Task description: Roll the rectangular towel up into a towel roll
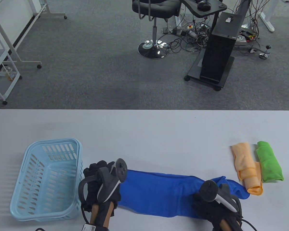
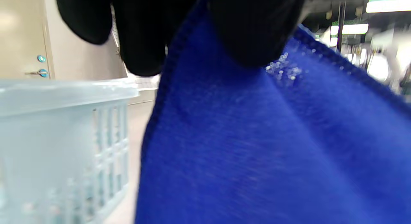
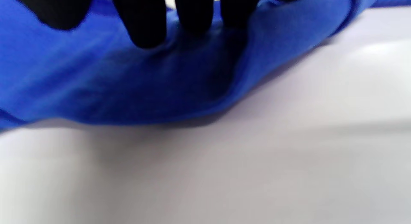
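Table view: both hands are spreading the blue towel along the table's near edge.

Left hand is pinching one end; right hand is seemingly gripping the other, though blurred. Pulling it taut and flat is helping the roll start straight.

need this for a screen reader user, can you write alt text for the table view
Two black-gloved hands, left hand and right hand, hold the ends of a blue towel stretched across a white table. A light blue basket sits at left; rolled orange towel and green towel lie at right.
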Available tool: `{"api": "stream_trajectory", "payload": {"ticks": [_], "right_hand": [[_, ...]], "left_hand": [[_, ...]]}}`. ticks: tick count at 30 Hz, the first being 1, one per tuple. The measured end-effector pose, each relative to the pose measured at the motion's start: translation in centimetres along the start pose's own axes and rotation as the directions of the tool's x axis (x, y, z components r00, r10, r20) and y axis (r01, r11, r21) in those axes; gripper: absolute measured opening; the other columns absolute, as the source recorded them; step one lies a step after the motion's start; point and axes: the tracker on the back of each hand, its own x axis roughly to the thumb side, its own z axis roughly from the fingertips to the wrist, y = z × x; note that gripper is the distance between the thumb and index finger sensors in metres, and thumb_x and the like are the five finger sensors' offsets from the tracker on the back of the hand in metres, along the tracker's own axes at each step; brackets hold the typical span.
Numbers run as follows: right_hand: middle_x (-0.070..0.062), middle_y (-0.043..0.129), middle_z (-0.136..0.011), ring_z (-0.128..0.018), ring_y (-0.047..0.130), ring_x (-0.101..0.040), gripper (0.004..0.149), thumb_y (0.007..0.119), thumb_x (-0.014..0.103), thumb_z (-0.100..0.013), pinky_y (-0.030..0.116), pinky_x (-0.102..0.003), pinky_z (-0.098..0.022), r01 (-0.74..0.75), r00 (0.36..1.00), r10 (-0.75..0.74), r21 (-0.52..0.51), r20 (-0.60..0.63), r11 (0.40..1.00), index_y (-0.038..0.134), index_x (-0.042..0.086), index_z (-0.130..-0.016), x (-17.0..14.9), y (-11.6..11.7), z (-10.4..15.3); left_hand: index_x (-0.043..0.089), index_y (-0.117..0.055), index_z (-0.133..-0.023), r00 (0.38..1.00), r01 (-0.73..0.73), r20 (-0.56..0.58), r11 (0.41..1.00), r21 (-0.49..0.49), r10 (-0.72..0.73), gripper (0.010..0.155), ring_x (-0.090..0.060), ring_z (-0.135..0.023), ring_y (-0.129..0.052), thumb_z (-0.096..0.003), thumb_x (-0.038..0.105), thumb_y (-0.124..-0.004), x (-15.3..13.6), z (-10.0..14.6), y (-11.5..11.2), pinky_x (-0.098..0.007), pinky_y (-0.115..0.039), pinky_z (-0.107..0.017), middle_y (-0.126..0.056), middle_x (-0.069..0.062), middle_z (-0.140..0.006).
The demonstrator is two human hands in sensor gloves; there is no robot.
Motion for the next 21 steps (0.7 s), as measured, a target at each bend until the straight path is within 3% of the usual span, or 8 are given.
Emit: {"api": "stream_trajectory", "payload": {"ticks": [3,6,9,12,15,18,19,21], "right_hand": [[-0.011,0.053,-0.105,-0.098,0.057,-0.037,0.069,0.071,0.052,-0.033,0.041,-0.066,-0.07,0.066,0.997,-0.062,-0.078,0.05,0.995,0.071,0.024,-0.095,0.5,-1.4,1.0],[-0.011,0.06,-0.102,-0.095,0.065,-0.036,0.066,0.072,0.051,-0.032,0.046,-0.065,-0.069,0.098,0.995,-0.094,-0.258,0.029,0.961,0.076,0.022,-0.092,-0.4,-3.4,2.5],[-0.011,0.065,-0.099,-0.092,0.07,-0.036,0.064,0.075,0.048,-0.032,0.047,-0.066,-0.068,0.042,0.989,-0.096,-0.414,-0.111,0.909,0.08,0.019,-0.088,-2.7,-4.6,3.5],[-0.011,0.075,-0.092,-0.085,0.079,-0.035,0.058,0.077,0.044,-0.031,0.05,-0.065,-0.067,-0.108,0.947,-0.058,-0.483,-0.316,0.869,0.087,0.015,-0.08,-4.8,-5.1,3.6],[-0.012,0.077,-0.09,-0.083,0.081,-0.036,0.064,0.076,0.05,-0.03,0.051,-0.065,-0.066,-0.124,0.909,-0.07,-0.426,-0.412,0.896,0.088,0.013,-0.08,-5.5,-4.0,2.7],[-0.017,0.068,-0.096,-0.087,0.074,-0.04,0.084,0.069,0.064,-0.025,0.045,-0.067,-0.067,-0.145,0.883,0.022,-0.227,-0.469,0.963,0.08,0.009,-0.088,-4.7,-1.5,0.7],[-0.017,0.063,-0.098,-0.09,0.071,-0.039,0.087,0.068,0.066,-0.025,0.043,-0.068,-0.068,-0.197,0.863,0.092,-0.164,-0.497,0.967,0.074,0.009,-0.091,-4.2,-1.0,0.1],[-0.016,0.062,-0.098,-0.089,0.071,-0.038,0.083,0.074,0.062,-0.024,0.043,-0.067,-0.069,-0.344,0.82,0.219,-0.149,-0.529,0.927,0.071,0.01,-0.089,-3.2,-0.6,-0.8]], "left_hand": [[0.033,-0.095,-0.079,0.993,-0.11,0.037,0.994,0.026,0.109,0.041,-0.037,-0.081,-0.094,-0.0398,0.036,-0.082,0.4,1.1,-1.6,-0.061,-0.07,-0.061,-0.103,-0.009,-0.08],[0.033,-0.095,-0.079,0.993,-0.099,0.065,0.995,0.026,0.098,0.042,-0.036,-0.08,-0.095,-0.0398,0.037,-0.081,0.5,2.1,-4.5,-0.06,-0.071,-0.061,-0.104,-0.006,-0.073],[0.033,-0.095,-0.078,0.99,-0.115,0.086,0.992,0.06,0.11,0.042,-0.033,-0.076,-0.096,-0.0392,0.038,-0.081,-0.3,2.8,-6.5,-0.059,-0.071,-0.06,-0.103,-0.003,-0.062],[0.033,-0.096,-0.078,0.967,-0.224,0.122,0.975,-0.007,0.223,0.042,-0.031,-0.075,-0.096,-0.0388,0.038,-0.081,-1.4,2.5,-7.1,-0.06,-0.07,-0.061,-0.103,-0.003,-0.06],[0.032,-0.096,-0.078,0.947,-0.302,0.12,0.953,0.007,0.299,0.042,-0.031,-0.072,-0.097,-0.0388,0.038,-0.081,-2.3,2.7,-7.1,-0.06,-0.071,-0.06,-0.103,-0.003,-0.057],[0.032,-0.096,-0.078,0.947,-0.293,0.131,0.956,-0.026,0.294,0.042,-0.031,-0.072,-0.097,-0.0389,0.039,-0.081,-2.0,3.2,-7.4,-0.06,-0.071,-0.06,-0.103,-0.003,-0.057],[0.032,-0.095,-0.078,0.949,-0.286,0.131,0.958,-0.031,0.287,0.042,-0.031,-0.072,-0.097,-0.039,0.039,-0.081,-1.9,3.3,-7.4,-0.06,-0.071,-0.06,-0.103,-0.003,-0.057],[0.032,-0.096,-0.078,0.946,-0.295,0.134,0.955,-0.029,0.296,0.042,-0.031,-0.072,-0.097,-0.0389,0.039,-0.081,-1.8,3.4,-7.4,-0.06,-0.071,-0.06,-0.103,-0.003,-0.057]]}}
